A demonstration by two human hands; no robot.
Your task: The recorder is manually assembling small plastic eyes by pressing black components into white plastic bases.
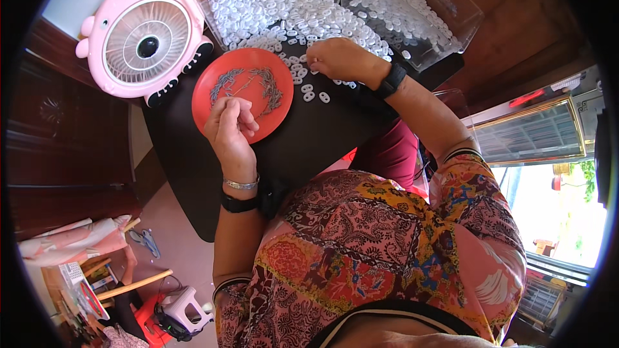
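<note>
My left hand (232, 122) is over the near edge of a round red plate (274, 119), its fingers curled and pressed together; whatever they may hold is too small to tell. Small grey metal pieces, thin like screws or pins (271, 93), lie in a loose ring on the plate. To the right, my right hand (345, 61) hovers at the front of a big heap of white oval plastic pieces with two holes (271, 0). Its fingers are closed with the tips together, and anything between them is hidden. A few loose white pieces (324, 97) lie just below this hand.
A pink animal-shaped fan (148, 45) stands left of the plate. A clear plastic bin (445, 51) with more white pieces lies at the back right. Everything rests on a black table (187, 174). Scissors (145, 243) and a pink stool (187, 309) are on the floor at left.
</note>
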